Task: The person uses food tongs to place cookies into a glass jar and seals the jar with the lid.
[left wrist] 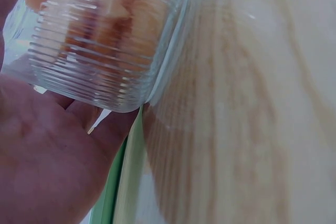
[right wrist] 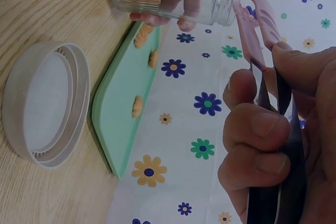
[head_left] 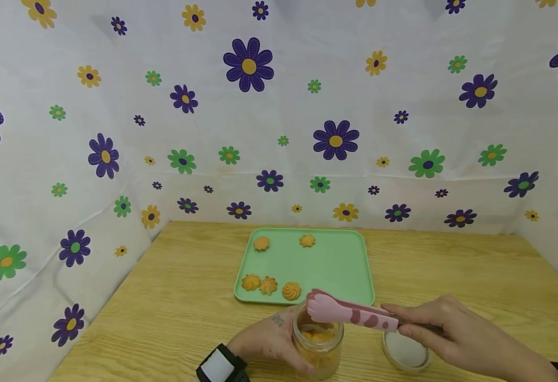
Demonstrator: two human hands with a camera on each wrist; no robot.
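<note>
A ribbed glass jar (head_left: 327, 361) with several cookies (left wrist: 110, 30) inside stands on the table. My left hand (head_left: 271, 337) grips it around its side, with the fingers partly hidden behind the glass. With my right hand (head_left: 455, 334) I hold pink paw-shaped tongs (head_left: 372, 319) by their dark metal handles. The paw tips are over the jar's mouth in the head view. In the right wrist view the tongs' arms (right wrist: 248, 35) stand slightly apart, and no cookie shows between them.
Behind the jar lies a green tray (head_left: 336, 265) with several cookies, including a swirled one (head_left: 291, 291) near its front edge. A round whitish lid (head_left: 405, 350) rests on the wooden table (head_left: 174, 307), right of the jar. A flowered curtain (head_left: 288, 106) encloses the back and sides.
</note>
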